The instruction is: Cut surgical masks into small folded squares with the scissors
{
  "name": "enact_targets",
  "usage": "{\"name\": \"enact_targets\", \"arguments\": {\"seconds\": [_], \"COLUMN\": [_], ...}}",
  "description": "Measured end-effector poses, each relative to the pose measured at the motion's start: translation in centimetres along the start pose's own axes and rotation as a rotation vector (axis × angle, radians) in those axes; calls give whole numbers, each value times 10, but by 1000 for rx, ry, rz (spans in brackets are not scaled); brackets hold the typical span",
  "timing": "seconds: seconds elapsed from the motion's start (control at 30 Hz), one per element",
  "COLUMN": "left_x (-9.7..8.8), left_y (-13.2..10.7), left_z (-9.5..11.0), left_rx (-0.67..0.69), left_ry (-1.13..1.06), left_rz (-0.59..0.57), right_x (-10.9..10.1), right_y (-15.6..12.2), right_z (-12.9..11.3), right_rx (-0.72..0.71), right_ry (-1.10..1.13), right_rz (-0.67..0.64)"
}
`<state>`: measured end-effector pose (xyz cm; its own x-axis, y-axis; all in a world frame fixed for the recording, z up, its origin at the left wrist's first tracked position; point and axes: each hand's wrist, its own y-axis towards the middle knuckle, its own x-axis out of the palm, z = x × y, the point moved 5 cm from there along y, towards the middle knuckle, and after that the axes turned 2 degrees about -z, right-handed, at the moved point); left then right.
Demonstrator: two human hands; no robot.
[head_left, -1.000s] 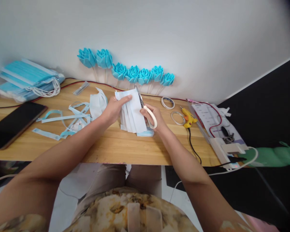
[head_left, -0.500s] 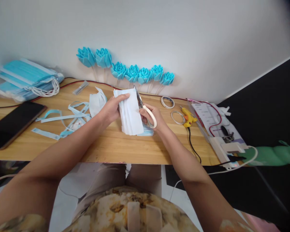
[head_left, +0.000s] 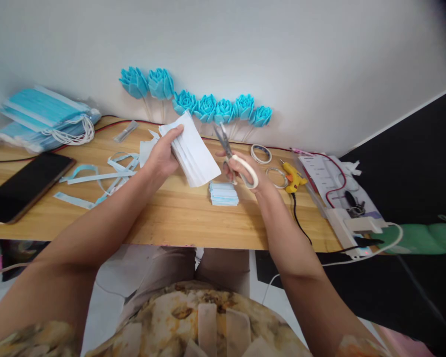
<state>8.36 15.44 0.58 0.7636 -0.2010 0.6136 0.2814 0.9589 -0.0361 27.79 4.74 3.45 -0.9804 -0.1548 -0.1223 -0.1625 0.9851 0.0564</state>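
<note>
While left hand [head_left: 165,151] pinches a white to pale-blue pleated fabric sheet [head_left: 195,156], thumb on top, right hand [head_left: 241,170] has its fingers through white-handled metal scissors [head_left: 226,145]. Fingers under the sheet are hidden, so can't tell their exact hold. Landmark for the rest: small stack of pale-blue folded fabric pieces [head_left: 223,194] on the light wooden table [head_left: 178,218].

Sheet: behind and left of the stack, tilted, near corner closest to it. Looks layered; can't count layers. Scissors: behind and slightly right of the stack, blades aimed at the wall, visible gap to the sheet.

Left of the stack: tangle of cut pale-blue strips [head_left: 100,177], then farther out a black flat smartphone [head_left: 26,188]. Far left and behind: pile of bright-blue pleated masks [head_left: 46,111] with white ear loops. Behind the stack: row of seven bright-blue petalled flowers [head_left: 207,107] on thin pale stems, against the wall. Behind and right: white tape ring [head_left: 252,156]. Right: yellow glue gun [head_left: 295,179], black cord running towards the near edge. Far right: white power strip [head_left: 342,230] with plugs in.
</note>
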Motion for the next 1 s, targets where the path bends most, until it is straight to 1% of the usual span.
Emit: {"name": "enact_targets", "arguments": {"seconds": [0.1,0.17,0.23,0.27,0.33,0.47,0.6,0.7,0.77,0.87,0.93,1.0], "left_x": [6,14,21,23,27,29,31,32,31,25,19,15], "left_y": [-5,-13,-21,-25,-30,-34,-35,-36,-36,-30,-24,-18], "left_z": [-1,-3,-5,-6,-8,-8,-9,-10,-9,-8,-6,-1], "left_rx": [-8,-20,-30,-33,-31,-1,-11,-36,-58,-105,-109,-90], "left_ry": [57,116,177,207,263,362,419,413,378,332,319,312], "left_rz": [-42,-94,-149,-175,-222,-298,-332,-348,-331,-286,-259,-242], "right_x": [-21,-30,-31,-28,-21,-8,-2,2,0,-9,-15,-19], "right_y": [4,6,7,7,7,7,16,26,30,31,28,25], "right_z": [-2,-1,0,0,-2,-11,-23,-32,-39,-51,-56,-57], "right_rx": [-130,-202,-234,-241,-257,-277,-289,-257,-220,-197,-211,-214], "right_ry": [111,156,145,126,74,-21,-119,-204,-212,-167,-137,-119], "right_rz": [189,316,390,400,387,301,135,13,21,131,190,212]}}
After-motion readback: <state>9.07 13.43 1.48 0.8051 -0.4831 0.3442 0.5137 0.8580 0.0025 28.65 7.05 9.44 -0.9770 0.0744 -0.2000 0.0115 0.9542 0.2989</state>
